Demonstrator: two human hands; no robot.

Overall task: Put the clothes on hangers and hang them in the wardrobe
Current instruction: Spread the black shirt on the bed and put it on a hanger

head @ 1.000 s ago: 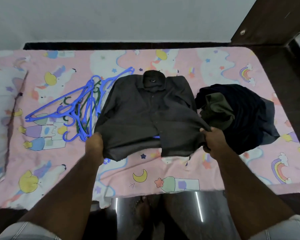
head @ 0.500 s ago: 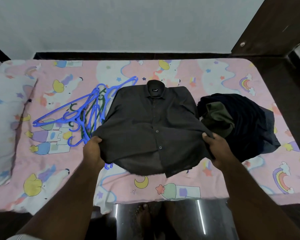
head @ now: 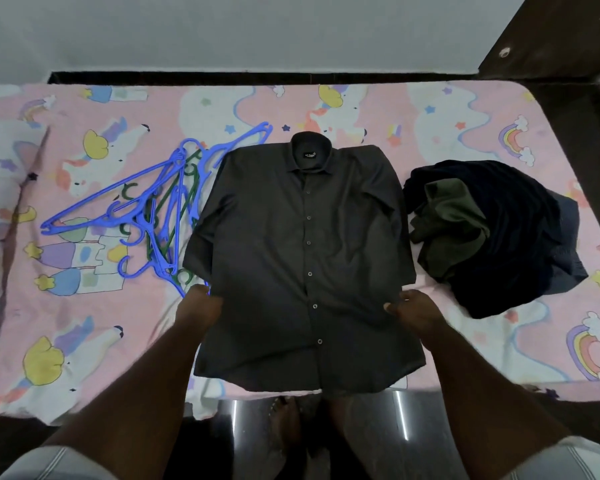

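Dark shirt spread flat on the bed, both our hands at its sides

While the dark shirt (head: 302, 258) lies face up and buttoned on the pink patterned bedsheet (head: 465, 116), collar toward the wall and hem at the near edge of the bed, we hold it at its two side seams. Our left hand (head: 200, 306) is at the shirt's left edge with its fingers tucked under the cloth, so we read it as gripping the fabric, though blur hides the fingers. Our right hand (head: 413, 310) is at the right edge with fingers curled onto the cloth in a narrow pinch. Just left of the shirt lies a tangle of blue hangers (head: 146, 202) with green hangers (head: 160, 220) mixed among them; the topmost blue one disappears under the shirt's shoulder. On the right, just beside the shirt's sleeve, sits a heap of dark clothes (head: 520, 237) with an olive garment (head: 447, 220) on its near side. A pillow (head: 0, 209) in the same print rests at the far left.
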